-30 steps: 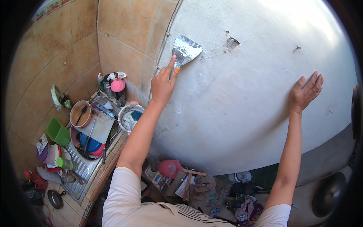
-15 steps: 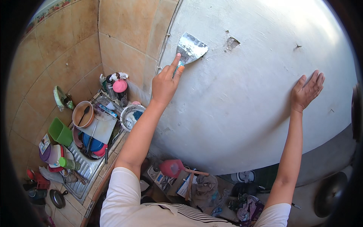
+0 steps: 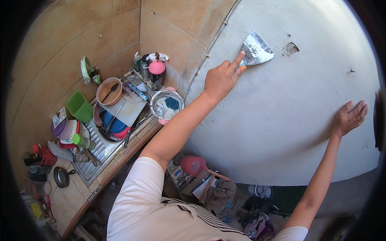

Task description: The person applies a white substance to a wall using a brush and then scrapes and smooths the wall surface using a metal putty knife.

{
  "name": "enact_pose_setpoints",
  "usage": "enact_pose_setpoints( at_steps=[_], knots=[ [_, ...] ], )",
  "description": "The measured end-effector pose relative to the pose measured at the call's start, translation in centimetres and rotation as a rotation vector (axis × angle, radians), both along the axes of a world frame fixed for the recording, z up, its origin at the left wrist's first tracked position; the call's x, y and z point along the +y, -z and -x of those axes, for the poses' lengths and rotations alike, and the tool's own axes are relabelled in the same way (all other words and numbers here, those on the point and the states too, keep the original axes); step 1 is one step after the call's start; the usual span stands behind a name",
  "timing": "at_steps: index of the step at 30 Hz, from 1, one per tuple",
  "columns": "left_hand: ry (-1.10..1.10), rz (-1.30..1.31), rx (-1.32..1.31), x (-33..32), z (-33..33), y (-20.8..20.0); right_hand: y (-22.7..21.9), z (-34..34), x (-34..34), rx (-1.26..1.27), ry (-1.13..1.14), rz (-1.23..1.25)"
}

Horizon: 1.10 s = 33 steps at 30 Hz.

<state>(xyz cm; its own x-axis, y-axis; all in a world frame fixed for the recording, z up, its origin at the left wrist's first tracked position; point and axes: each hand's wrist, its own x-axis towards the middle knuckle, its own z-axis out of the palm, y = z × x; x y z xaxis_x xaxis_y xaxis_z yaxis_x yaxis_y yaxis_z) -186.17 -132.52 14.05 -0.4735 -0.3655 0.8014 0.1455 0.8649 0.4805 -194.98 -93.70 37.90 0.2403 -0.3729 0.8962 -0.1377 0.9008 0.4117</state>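
With the left hand (image 3: 222, 80), gripped one putty knife (image 3: 257, 51) by the handle, index finger extended onto the blade, high on the white wall (image 3: 261, 120). With the right hand (image 3: 350, 118), open and empty, seemingly braced flat against the same wall, well apart. Judged to be at a scraping or smoothing step, unable to tell which. For the next stroke, seemed to call for even pressure near the one chipped hole (image 3: 290, 49). Across the desk (image 3: 69, 201), counted one round pan (image 3: 152, 105), one green container (image 3: 79, 107), one small frying pan (image 3: 60, 177).
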Motion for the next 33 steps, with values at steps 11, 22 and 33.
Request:
enact_pose_setpoints(
  at_steps=[11,22,33],
  knots=[
    [-0.002,-0.048,0.012,0.3,-0.4,0.8,-1.0,0.5,1.2,0.002,0.021,-0.030],
    [0.026,-0.035,0.013,-2.1,0.8,-8.0,0.0,-0.2,-0.7,-0.088,0.047,0.049],
    [0.091,-0.001,-0.082,-1.8,-0.1,-7.6,-0.2,-0.8,-0.6,-0.102,0.035,0.095]
  ],
)
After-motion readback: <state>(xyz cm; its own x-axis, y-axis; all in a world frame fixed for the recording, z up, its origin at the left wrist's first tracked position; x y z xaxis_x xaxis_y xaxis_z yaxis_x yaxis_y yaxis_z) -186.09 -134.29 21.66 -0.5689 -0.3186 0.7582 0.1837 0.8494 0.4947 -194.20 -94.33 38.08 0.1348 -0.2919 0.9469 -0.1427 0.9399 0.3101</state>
